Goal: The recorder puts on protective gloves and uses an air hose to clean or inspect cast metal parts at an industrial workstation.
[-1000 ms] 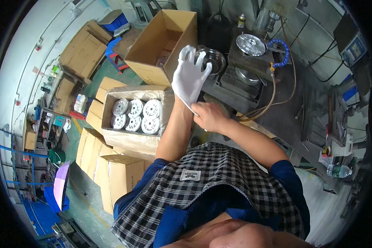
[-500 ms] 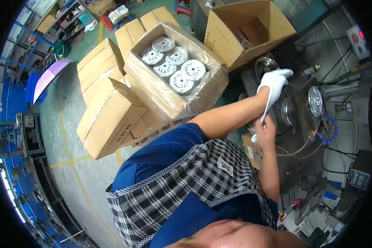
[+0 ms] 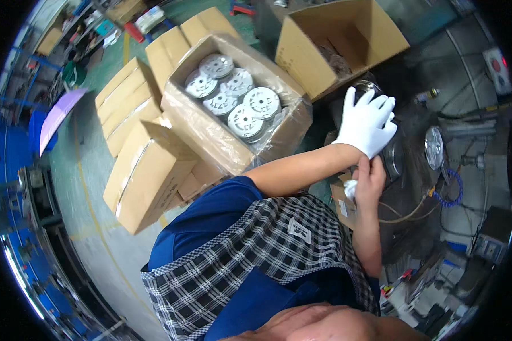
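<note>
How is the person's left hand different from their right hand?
The left hand wears a white glove; the right hand is bare. The left hand is spread open; the right hand is curled, with bunched white cloth at it. Both hands are close together.

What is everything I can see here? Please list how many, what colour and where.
Metal discs: at least six, silvery, inside the lined carton
Lined carton: one, brown, open, upper centre
Taller carton: one, brown, open, top
Closed cartons: several, brown, left of the lined one
Umbrella: one, purple, far left
Shiny disc: one, silvery, right
Coiled hose: one, blue, right
Switch box: one, grey with red light, upper right
Shelf clutter: too blurred to count, upper left
Apron: one, black-and-white check, on the person
Shirt: one, blue, under the apron
Glove: one, white, on the left hand
White cloth: one bundle, at the bare right hand
</note>
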`<state>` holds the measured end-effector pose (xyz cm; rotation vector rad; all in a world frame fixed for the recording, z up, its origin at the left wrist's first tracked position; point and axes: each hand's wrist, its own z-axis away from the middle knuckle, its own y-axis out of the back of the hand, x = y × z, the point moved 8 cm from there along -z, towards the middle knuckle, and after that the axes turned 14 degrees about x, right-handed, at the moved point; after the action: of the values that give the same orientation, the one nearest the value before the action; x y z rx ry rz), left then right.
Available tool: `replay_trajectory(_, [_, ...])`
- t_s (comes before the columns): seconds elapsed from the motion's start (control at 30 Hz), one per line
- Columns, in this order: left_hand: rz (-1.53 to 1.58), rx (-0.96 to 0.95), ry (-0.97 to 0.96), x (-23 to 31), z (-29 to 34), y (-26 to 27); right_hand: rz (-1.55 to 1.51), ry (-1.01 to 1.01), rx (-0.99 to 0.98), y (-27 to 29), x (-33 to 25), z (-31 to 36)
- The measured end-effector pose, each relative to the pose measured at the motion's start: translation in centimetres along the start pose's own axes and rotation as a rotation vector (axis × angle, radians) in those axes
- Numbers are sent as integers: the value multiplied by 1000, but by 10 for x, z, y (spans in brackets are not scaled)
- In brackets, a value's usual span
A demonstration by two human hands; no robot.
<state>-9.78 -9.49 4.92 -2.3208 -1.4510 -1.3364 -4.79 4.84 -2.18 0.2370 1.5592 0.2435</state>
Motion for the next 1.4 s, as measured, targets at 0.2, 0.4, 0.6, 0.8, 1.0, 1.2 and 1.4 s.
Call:
replay_trajectory(0.2, [42,59,-51,1,-12,10,46,362,-181,-21,-57,7])
replay_trajectory(0.4, [462,-240,124,-3,-4,4,322,708,-450,-42,-94,55])
replay_trajectory(0.6, [1826,-846,944,48,3,0,-264,-167,-402,-27,-24,-1])
replay_trajectory(0.8, [2145,-1211,1072,69,37,7,-593,-396,-549,-56,21,1])
replay_trajectory(1.0, [2296,-1233,926,63,33,12,-431,-372,-458,-69,42,-6])
replay_trajectory(1.2, [2104,-1424,943,108,43,25,-64,-85,-246,-70,20,-12])
replay_trajectory(1.4, [1753,-1236,887,86,6,-13,245,32,134,-22,-16,-24])
